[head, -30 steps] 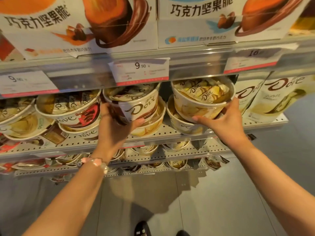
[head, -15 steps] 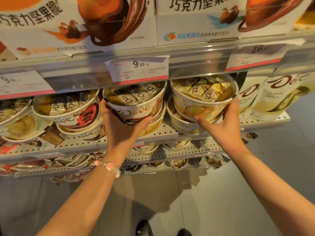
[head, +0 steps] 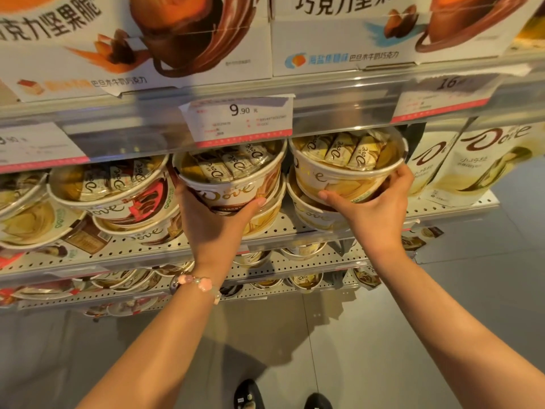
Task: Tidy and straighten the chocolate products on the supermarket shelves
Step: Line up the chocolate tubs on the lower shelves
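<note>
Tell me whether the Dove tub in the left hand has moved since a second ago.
Yes. The tub in the left hand has tipped upright, its rim risen closer to the 9.90 price tag.

Tiers of white perforated metal shelves (head: 295, 228) line a supermarket aisle above a grey tiled floor (head: 368, 335). Price tags (head: 240, 121) with red lower edges sit in a clear rail (head: 339, 95) along the upper shelf. Warm, yellowish light colours the scene.

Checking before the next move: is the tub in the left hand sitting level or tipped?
Tipped. The tub in the left hand leans toward the camera, its clear lid and wrapped chocolates facing outward.
</note>
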Demonstrator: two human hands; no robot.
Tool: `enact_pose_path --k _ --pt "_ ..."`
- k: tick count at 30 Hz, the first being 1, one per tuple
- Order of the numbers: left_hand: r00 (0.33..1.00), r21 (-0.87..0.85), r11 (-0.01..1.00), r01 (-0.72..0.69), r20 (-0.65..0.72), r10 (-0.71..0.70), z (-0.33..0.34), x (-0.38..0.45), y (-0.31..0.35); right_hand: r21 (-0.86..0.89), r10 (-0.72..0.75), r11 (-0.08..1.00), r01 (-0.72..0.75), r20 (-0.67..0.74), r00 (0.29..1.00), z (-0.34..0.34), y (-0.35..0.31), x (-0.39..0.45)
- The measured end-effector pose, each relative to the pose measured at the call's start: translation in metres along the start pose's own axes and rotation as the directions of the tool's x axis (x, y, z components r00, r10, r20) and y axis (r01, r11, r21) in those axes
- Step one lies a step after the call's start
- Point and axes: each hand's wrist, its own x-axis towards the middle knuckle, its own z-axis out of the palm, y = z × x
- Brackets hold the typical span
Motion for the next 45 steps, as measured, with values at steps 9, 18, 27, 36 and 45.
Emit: enact_pose_path --k 9,18,27,36,45 --pt "0.991 0.011 0.999 -0.036 0.128 0.034 -0.016 0.006 -0.004 0.000 -0.012 1.000 0.012 0.159 0.987 -0.017 0.007 0.010" --pt "1.000 0.027 1.000 0.008 0.003 -0.008 0.004 -0.010 0.001 0.015 -0.026 1.000 0.024 0.132 0.991 -0.009 -0.002 -0.007" --pt "0.993 0.037 0.998 0.041 -0.110 -0.037 0.013 0.000 0.007 -0.129 0.001 0.992 -0.016 -0.115 0.993 0.020 -0.018 -0.012" --pt "1.000 -0.005 1.000 0.018 -0.001 -0.018 -0.003 0.005 0.000 -0.137 0.020 0.990 -0.022 -0.014 1.000 0.002 -0.014 -0.006" --pt "0.998 0.029 0.999 0.018 0.058 -0.020 -0.015 0.007 -0.002 -0.133 0.055 0.990 -0.038 0.129 0.990 -0.011 -0.014 0.005"
